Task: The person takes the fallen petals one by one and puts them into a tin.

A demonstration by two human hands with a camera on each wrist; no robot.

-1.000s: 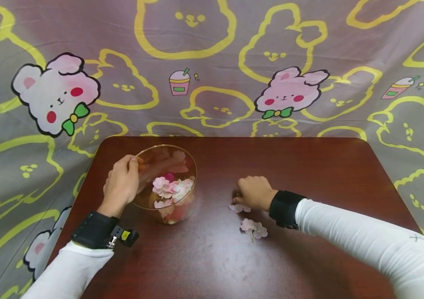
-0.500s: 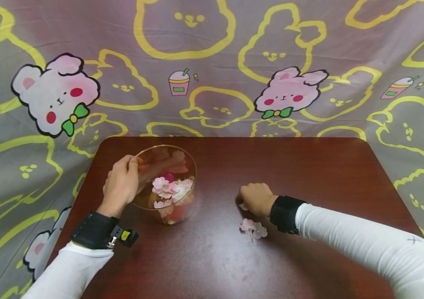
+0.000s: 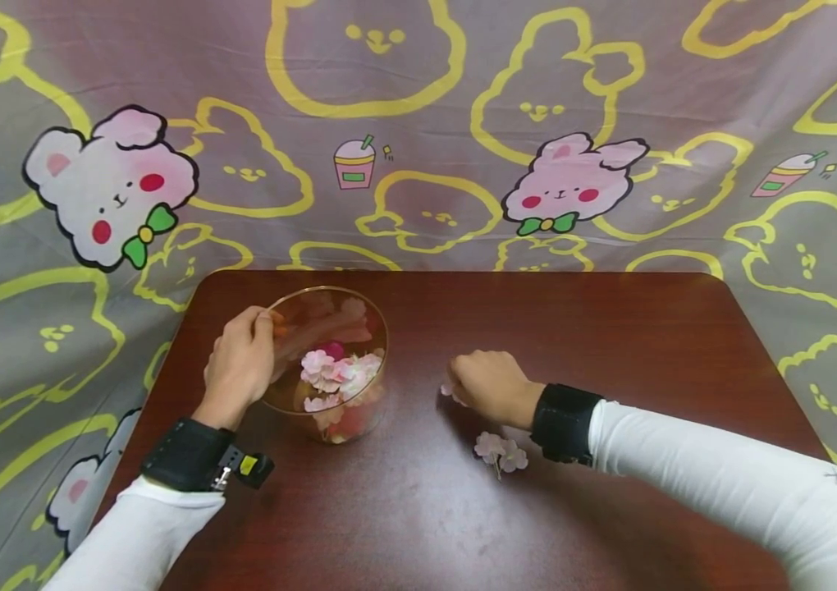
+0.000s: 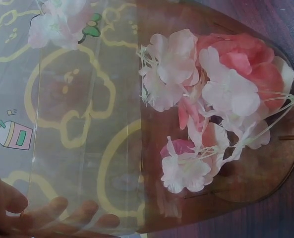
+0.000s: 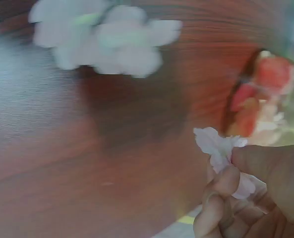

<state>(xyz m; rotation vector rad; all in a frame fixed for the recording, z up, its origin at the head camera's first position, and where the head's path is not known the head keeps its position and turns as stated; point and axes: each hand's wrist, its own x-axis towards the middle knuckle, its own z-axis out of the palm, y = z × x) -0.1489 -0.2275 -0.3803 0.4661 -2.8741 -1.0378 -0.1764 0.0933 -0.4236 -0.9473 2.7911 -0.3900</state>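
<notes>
A clear glass bowl (image 3: 370, 324) holding several pink and white fabric flowers (image 3: 337, 371) stands on the left of the dark red table (image 3: 610, 328). My left hand (image 3: 263, 325) grips the bowl's left rim; in the left wrist view its fingers (image 4: 62, 213) show through the glass wall (image 4: 87, 124) beside the flowers (image 4: 221, 94). To the right of the bowl, my right hand (image 3: 457, 391) pinches a small pale pink flower (image 5: 217, 146) just above the table. A second pink flower (image 3: 500, 451) lies on the table near my right wrist, and it appears blurred (image 5: 107, 42) in the right wrist view.
A grey cloth (image 3: 418, 123) printed with yellow outlines and pink bunnies hangs behind and around the table. Bare tabletop stretches to the right and toward the near edge. Black bands with cameras sit on both wrists.
My right hand closed on one of the two loose flowers, lifted it off the table and moved left toward the bowl. The left hand and the bowl stayed put.
</notes>
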